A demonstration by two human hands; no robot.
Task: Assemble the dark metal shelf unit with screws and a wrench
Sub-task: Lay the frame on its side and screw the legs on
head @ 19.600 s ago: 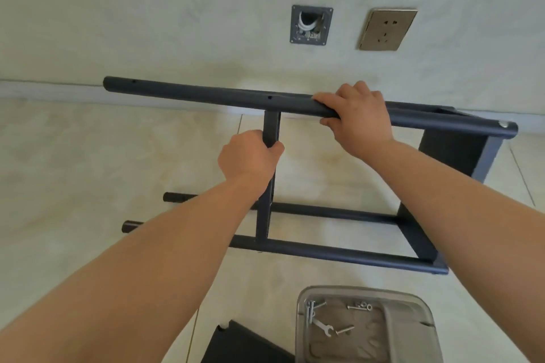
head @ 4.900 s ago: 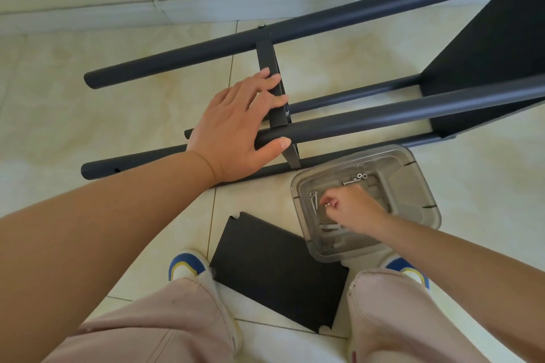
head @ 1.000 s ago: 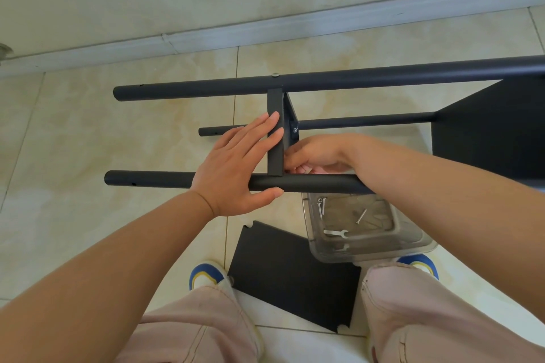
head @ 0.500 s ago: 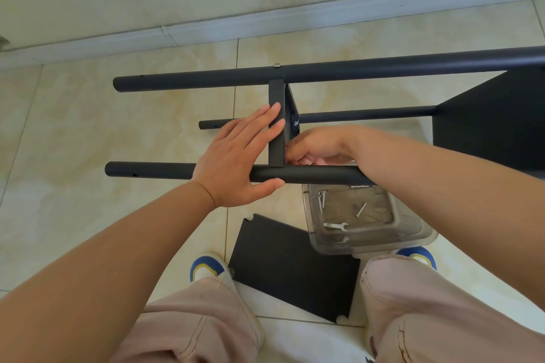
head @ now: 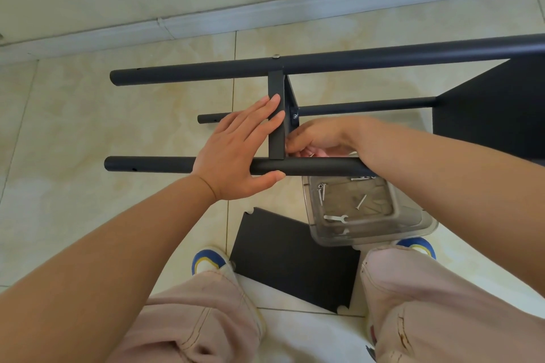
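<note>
Your left hand (head: 236,153) presses flat on the shelf (head: 276,121) and near post (head: 309,166), your right hand (head: 317,138) apparently pinches a screw at their joint; next, seat and tighten it.

Four dark poles (head: 324,63), two hands (head: 236,153), one clear tub (head: 413,224), one wrench (head: 336,218), one loose panel (head: 295,259).

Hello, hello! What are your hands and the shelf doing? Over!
Left hand flat on near pole. Right hand pinching at shelf panel joint. Wrench unused in plastic tub.

Tiled floor (head: 88,230) — panel (head: 295,262), tub (head: 418,221)
</note>
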